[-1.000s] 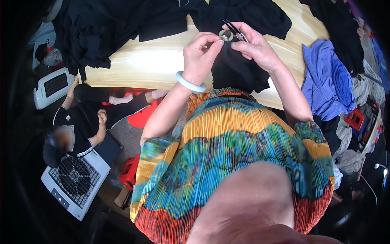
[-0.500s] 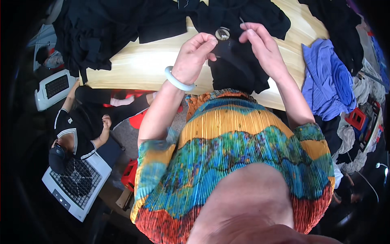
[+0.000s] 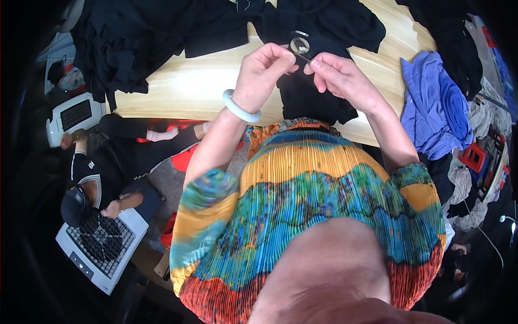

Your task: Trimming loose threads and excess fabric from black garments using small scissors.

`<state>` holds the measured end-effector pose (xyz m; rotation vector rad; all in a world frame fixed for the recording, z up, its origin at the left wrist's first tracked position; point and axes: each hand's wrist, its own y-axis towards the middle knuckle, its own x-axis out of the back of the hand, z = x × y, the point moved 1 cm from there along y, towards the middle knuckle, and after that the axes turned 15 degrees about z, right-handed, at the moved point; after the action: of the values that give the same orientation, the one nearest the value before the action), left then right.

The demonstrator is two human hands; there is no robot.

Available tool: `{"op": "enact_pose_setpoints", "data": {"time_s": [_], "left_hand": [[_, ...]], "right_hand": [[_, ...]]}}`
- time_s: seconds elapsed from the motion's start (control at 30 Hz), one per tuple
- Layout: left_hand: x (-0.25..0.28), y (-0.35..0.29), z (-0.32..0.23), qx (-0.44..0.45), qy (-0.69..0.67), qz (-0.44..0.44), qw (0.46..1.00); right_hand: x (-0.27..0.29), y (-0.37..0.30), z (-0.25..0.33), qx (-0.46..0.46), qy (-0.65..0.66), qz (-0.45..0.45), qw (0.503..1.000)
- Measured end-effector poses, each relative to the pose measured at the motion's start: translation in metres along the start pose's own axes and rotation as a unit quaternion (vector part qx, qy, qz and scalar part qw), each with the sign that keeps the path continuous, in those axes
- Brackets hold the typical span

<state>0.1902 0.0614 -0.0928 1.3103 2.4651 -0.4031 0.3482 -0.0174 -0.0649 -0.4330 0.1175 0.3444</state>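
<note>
Over black cloth [image 3: 318,100] on the table, my two hands are close together at chest height. My left hand [image 3: 263,75], with a pale bangle [image 3: 240,109] on its wrist, is closed in a pinch; what lies between its fingertips is too small to make out. My right hand [image 3: 342,78] is closed too, thumb and forefinger pinching a thin dark needle-like tool [image 3: 300,56] that slants toward the left fingertips. Just beyond the fingers is a small round container [image 3: 299,46] with dark and white bits in it.
Black garments [image 3: 135,38] cover the far left of the wooden table [image 3: 199,86]. Folded blue-violet clothing [image 3: 431,102] lies at the right edge. Below on the left, a person in black [image 3: 108,156] sits beside a pale fan-like appliance [image 3: 102,243]. A red stool [image 3: 472,158] stands at right.
My right hand has come down and left with the thin tool, close to my left hand. The left hand has shifted slightly. The seated person's arms have moved.
</note>
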Motion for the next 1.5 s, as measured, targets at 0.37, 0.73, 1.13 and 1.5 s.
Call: {"op": "enact_pose_setpoints", "data": {"time_s": [0.37, 0.73, 1.13, 1.5], "left_hand": [[0.008, 0.002, 0.004, -0.032, -0.081, 0.033, 0.996], [0.025, 0.002, 0.007, 0.002, -0.212, 0.055, 0.976], [0.02, 0.002, 0.013, 0.019, -0.285, 0.102, 0.953], [0.025, 0.002, 0.012, 0.025, -0.171, 0.124, 0.977]], "right_hand": [[0.003, 0.0, 0.002, 0.048, -0.002, -0.004, 0.999], [0.018, 0.006, -0.005, 0.153, -0.131, -0.146, 0.969], [0.003, 0.016, -0.001, 0.191, -0.138, -0.083, 0.968], [-0.007, 0.017, 0.009, 0.227, -0.329, -0.153, 0.904]]}}
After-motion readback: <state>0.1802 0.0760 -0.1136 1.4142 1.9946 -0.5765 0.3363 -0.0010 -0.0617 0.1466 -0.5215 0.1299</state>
